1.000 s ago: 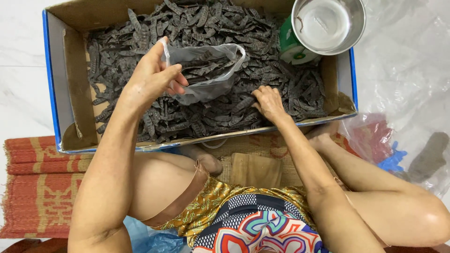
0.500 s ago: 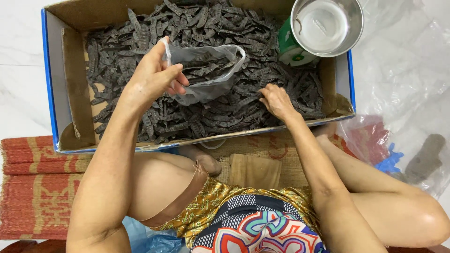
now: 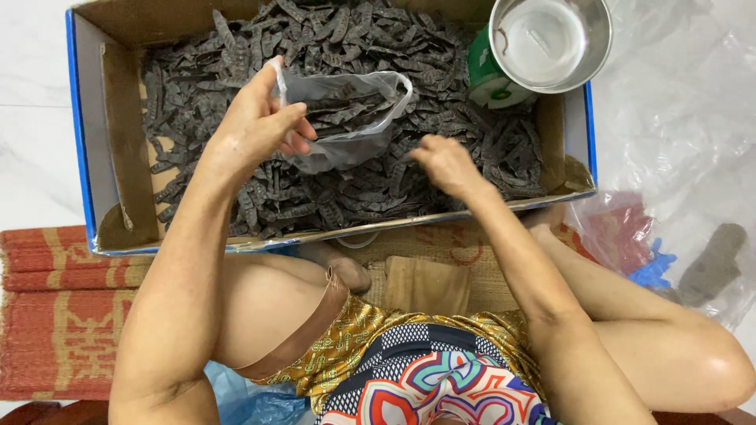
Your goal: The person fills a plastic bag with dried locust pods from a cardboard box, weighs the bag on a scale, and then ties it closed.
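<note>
**Right hand lifts from the pods toward the bag**

Since the earlier frames the right hand (image 3: 442,161) has left the lower right part of the pile and come up toward the centre of the frame, beside the bag; the left hand (image 3: 253,130) has kept its grip in the same place.

Nearest the camera, at the bottom of the frame, are the person's folded legs in patterned cloth, resting on a red woven mat (image 3: 55,315) at the lower left.

Beyond the knees lies a cardboard box (image 3: 118,189) with blue outer edges, filled with dark dried pods (image 3: 346,205).

Over the pile, at centre left, the left hand is closed on the rim of a thin clear plastic bag (image 3: 346,130), holding its mouth open; some pods already lie inside. The right hand is curled loosely just right of the bag's mouth, fingers bent downward; whether it holds pods I cannot tell.

My judgement: the bag is light, limp and slippery, best pinched at the rim as it is now. The pods look stiff, dry and brittle, easy to take in a loose handful.

Farther off, at the upper right, a steel bowl (image 3: 551,43) sits on a green can (image 3: 488,83) in the box corner, with crumpled clear plastic sheeting (image 3: 677,118) past it.
</note>
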